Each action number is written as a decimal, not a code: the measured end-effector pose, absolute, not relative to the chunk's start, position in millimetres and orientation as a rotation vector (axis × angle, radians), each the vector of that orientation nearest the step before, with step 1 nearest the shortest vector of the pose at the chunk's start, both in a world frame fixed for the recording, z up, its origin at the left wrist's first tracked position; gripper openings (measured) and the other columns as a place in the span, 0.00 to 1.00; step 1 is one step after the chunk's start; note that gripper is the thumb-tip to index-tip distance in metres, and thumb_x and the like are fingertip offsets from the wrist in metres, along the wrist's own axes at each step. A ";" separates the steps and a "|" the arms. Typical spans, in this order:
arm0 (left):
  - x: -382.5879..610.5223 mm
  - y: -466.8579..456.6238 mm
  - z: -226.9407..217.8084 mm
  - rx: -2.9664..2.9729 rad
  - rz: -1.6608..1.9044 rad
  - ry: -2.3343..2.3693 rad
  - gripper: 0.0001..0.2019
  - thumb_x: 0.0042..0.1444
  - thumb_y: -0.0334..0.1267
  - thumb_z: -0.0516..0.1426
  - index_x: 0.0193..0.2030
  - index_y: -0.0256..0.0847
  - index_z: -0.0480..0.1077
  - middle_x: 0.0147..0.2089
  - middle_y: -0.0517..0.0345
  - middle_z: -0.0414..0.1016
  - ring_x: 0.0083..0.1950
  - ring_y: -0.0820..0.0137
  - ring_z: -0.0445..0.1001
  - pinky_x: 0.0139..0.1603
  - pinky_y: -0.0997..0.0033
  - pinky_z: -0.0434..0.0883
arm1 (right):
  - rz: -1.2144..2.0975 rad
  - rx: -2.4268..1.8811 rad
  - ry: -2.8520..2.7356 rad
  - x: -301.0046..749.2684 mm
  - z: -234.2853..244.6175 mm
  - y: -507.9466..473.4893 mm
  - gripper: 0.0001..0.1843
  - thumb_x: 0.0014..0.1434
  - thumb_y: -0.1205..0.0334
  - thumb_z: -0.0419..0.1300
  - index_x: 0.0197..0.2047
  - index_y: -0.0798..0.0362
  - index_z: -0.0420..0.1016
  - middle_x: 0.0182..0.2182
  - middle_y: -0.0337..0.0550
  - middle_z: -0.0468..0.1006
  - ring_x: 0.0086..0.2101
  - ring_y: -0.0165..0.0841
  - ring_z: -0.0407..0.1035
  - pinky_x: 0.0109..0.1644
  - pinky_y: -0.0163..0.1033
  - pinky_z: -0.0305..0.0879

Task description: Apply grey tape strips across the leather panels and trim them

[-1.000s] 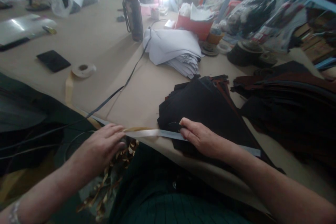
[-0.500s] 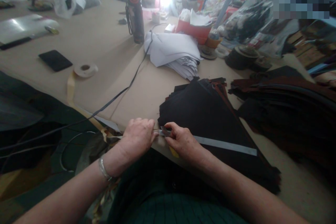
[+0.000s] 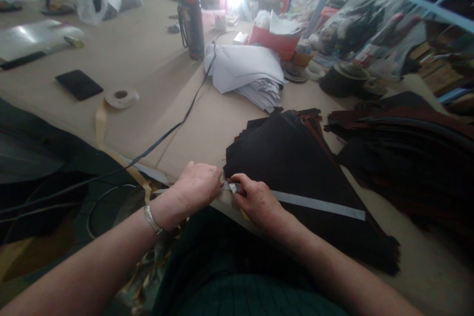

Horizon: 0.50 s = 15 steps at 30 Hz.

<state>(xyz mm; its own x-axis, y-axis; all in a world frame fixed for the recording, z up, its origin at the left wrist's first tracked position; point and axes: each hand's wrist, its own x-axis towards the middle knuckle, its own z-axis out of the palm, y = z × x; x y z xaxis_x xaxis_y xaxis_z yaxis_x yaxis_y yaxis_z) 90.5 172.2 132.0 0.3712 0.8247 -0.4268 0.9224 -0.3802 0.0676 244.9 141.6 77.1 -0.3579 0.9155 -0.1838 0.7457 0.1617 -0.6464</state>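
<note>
A pale grey strip of tape (image 3: 318,205) lies across a stack of black sheets (image 3: 277,158) at the table's front edge. My left hand (image 3: 198,185) is closed on the strip just left of the stack, and a length of it trails out behind the hand. Beside it, my right hand (image 3: 259,202) is closed round a small cutting tool (image 3: 233,187) with a metal tip and a bit of yellow showing below the fingers. The tip is at the strip, close to my left fingers; most of the tool is hidden by the hand.
A tape roll (image 3: 121,98) with a yellowish tail, a dark flat phone-like object (image 3: 79,84) and a bottle (image 3: 191,19) are on the table (image 3: 155,84). White sheets (image 3: 244,66) lie behind the stack, more dark pieces (image 3: 400,153) to the right. A dark cord (image 3: 163,137) crosses the front edge.
My left hand has shifted slightly right, nearer my right hand. The tool's metal tip has turned and looks brighter. The black stack and the strip on it lie much as before.
</note>
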 end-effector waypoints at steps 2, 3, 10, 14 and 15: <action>91.2 172.8 133.0 2.331 -0.472 1.538 0.15 0.60 0.35 0.48 0.35 0.33 0.75 0.35 0.39 0.79 0.39 0.51 0.78 0.36 0.60 0.67 | 0.945 -1.665 -2.258 241.5 80.6 143.8 0.18 0.56 0.71 0.55 0.50 0.54 0.70 0.32 0.45 0.79 0.32 0.37 0.73 0.35 0.36 0.60; 91.1 173.0 132.4 2.327 -0.466 1.539 0.15 0.60 0.34 0.48 0.35 0.33 0.75 0.35 0.38 0.79 0.39 0.52 0.78 0.36 0.60 0.67 | 0.925 -1.686 -2.292 239.8 81.9 144.8 0.18 0.56 0.71 0.54 0.50 0.53 0.70 0.33 0.46 0.80 0.34 0.38 0.74 0.36 0.37 0.61; 92.2 165.5 115.4 2.266 -0.301 1.456 0.15 0.59 0.36 0.47 0.30 0.37 0.72 0.31 0.48 0.78 0.32 0.65 0.75 0.31 0.70 0.64 | 0.815 -1.724 -2.437 235.3 89.0 143.4 0.12 0.61 0.68 0.51 0.48 0.54 0.68 0.32 0.50 0.80 0.32 0.42 0.75 0.31 0.39 0.61; 91.8 148.0 111.5 2.215 -0.111 1.398 0.18 0.56 0.40 0.42 0.25 0.38 0.68 0.26 0.51 0.73 0.28 0.68 0.71 0.30 0.72 0.65 | 0.751 -1.604 -2.459 236.4 91.8 142.2 0.10 0.62 0.65 0.53 0.47 0.53 0.67 0.30 0.46 0.79 0.29 0.38 0.74 0.27 0.37 0.60; 89.8 143.0 111.2 2.187 -0.043 1.378 0.19 0.55 0.45 0.42 0.23 0.39 0.66 0.23 0.54 0.71 0.26 0.69 0.69 0.29 0.72 0.66 | 0.738 -1.603 -2.456 236.5 91.2 143.4 0.11 0.61 0.64 0.55 0.47 0.52 0.67 0.30 0.45 0.79 0.29 0.37 0.74 0.27 0.37 0.59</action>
